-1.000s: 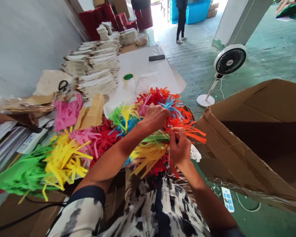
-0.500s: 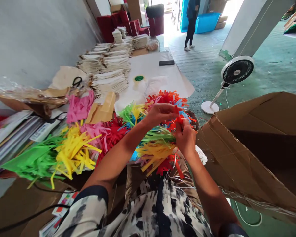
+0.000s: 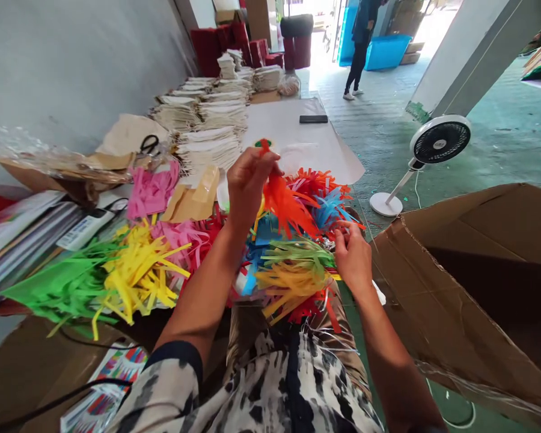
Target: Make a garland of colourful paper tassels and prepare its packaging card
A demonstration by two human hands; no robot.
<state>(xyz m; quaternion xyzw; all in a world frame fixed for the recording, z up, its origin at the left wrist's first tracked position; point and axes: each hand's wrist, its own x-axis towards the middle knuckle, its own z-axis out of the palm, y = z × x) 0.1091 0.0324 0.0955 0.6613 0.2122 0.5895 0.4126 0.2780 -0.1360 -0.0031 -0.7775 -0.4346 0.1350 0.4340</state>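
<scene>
One red tassel [image 3: 285, 204] hangs gathered, pinched by left hand [image 3: 247, 180]; right hand [image 3: 355, 255], four o'clock, grip unclear; yellow fringe [image 3: 137, 273], eight o'clock, apparently unworked.

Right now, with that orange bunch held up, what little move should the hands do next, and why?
Perhaps bring the orange bunch down toward the right hand. The left hand holds it up by one end with its strips fanned out, while the right hand is close by the blue strips. I can't tell whether that hand holds anything.
</scene>
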